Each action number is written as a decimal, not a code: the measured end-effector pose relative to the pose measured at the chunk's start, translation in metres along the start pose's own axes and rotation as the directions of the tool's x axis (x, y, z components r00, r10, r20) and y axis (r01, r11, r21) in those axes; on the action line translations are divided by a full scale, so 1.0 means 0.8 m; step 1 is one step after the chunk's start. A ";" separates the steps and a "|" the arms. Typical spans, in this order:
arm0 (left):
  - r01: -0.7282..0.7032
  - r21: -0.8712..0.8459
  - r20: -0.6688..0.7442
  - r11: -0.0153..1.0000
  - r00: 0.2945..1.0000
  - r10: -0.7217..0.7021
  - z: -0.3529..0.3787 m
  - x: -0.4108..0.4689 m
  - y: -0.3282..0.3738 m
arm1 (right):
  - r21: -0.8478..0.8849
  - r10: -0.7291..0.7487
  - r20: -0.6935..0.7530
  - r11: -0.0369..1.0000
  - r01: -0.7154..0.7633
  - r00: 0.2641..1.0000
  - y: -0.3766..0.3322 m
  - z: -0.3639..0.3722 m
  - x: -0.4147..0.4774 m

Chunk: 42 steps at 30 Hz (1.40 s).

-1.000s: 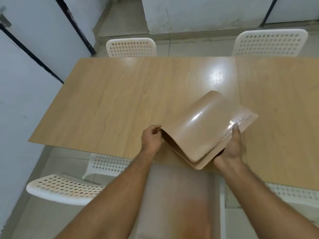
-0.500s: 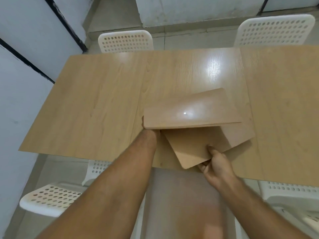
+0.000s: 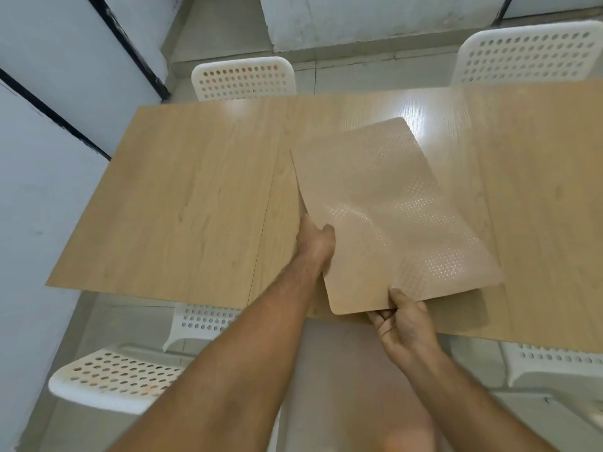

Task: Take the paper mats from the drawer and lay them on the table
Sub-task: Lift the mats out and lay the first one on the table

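Note:
A tan paper mat (image 3: 381,210) with a dotted sheen is held tilted over the near middle of the wooden table (image 3: 182,207). My left hand (image 3: 315,241) pinches its left edge, thumb on top. My right hand (image 3: 403,318) grips its near edge at the table's front rim. A darker strip (image 3: 456,303) shows under the mat's near right corner; I cannot tell whether it is more mats or a shadow. No drawer is in view.
White perforated chairs stand around the table: one at the far side (image 3: 243,78), one at the far right (image 3: 528,52), one at the near left (image 3: 114,376) and one at the near right (image 3: 554,363). A grey wall with black strips (image 3: 49,109) runs along the left.
The curled stack was spread apart, then one mat came up and now lies flat between both hands, turned at an angle. My right hand shifted from the stack's side to the near edge.

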<state>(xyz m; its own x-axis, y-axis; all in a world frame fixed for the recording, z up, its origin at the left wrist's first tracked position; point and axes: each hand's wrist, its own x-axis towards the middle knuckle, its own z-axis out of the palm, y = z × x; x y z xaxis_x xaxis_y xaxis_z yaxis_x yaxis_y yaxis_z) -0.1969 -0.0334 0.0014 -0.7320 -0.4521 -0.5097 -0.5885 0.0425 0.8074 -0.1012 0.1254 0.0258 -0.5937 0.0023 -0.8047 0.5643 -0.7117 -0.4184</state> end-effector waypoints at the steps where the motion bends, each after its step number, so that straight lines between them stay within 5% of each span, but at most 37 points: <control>1: -0.020 0.038 0.001 0.999 1.000 0.020 -0.002 -0.003 -0.002 | -0.022 0.003 0.006 1.000 -0.003 1.000 -0.001 0.003 -0.002; 8: -0.092 0.484 0.038 0.870 0.996 0.084 -0.027 -0.023 -0.012 | -0.501 0.125 -0.052 0.855 -0.134 0.991 0.003 0.005 -0.002; 13: -0.156 0.587 -0.001 0.794 0.981 0.194 -0.033 -0.033 -0.021 | -0.673 0.260 -0.066 0.701 -0.236 0.963 0.003 0.010 -0.016; 16: -0.153 0.658 -0.030 0.737 0.973 0.229 -0.026 -0.041 -0.021 | -0.829 0.132 -0.033 0.550 -0.101 0.991 0.009 0.010 -0.021; 19: -0.171 0.797 0.008 0.579 0.962 0.273 -0.021 -0.053 -0.027 | -0.944 -0.124 0.096 0.305 0.130 0.988 0.008 0.003 -0.018; 21: -0.228 0.848 0.065 0.478 0.941 0.333 -0.021 -0.060 -0.032 | -0.974 -0.136 0.138 0.162 0.159 0.981 0.007 -0.003 -0.014; 24: -0.380 0.834 0.233 0.400 0.900 0.368 -0.024 -0.069 -0.041 | -0.969 -0.248 0.244 -0.015 0.248 0.937 0.003 -0.004 -0.014; 27: -0.501 0.790 0.392 0.352 0.855 0.339 -0.033 -0.077 -0.060 | -0.852 -0.460 0.524 -0.284 0.441 0.717 -0.016 -0.006 -0.008; 28: -0.540 0.778 0.448 0.322 0.836 0.318 -0.037 -0.079 -0.068 | -0.799 -0.397 0.587 -0.421 0.428 0.706 -0.024 -0.010 -0.001; 31: -0.623 0.753 0.574 0.211 0.780 0.250 -0.050 -0.081 -0.089 | -0.580 -0.077 0.552 -0.751 0.316 0.830 -0.044 -0.031 0.026; 36: -0.680 0.730 0.632 0.071 0.711 0.308 -0.060 -0.071 -0.073 | -0.510 -0.039 0.625 -0.776 0.370 0.780 -0.060 -0.033 0.032; 42: -0.703 0.698 0.716 -0.139 0.687 0.122 -0.068 -0.076 -0.070 | -0.420 0.045 0.593 -0.834 0.356 0.804 -0.060 -0.034 0.029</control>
<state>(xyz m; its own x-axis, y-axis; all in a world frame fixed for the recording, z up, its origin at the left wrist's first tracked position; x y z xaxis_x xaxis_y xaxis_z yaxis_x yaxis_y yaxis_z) -0.1011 -0.0565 0.0035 -0.8207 0.3328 -0.4645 0.3567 0.9334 0.0384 -0.1268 0.1787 0.0161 -0.7922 -0.4463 -0.4162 -0.4412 0.8901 -0.1147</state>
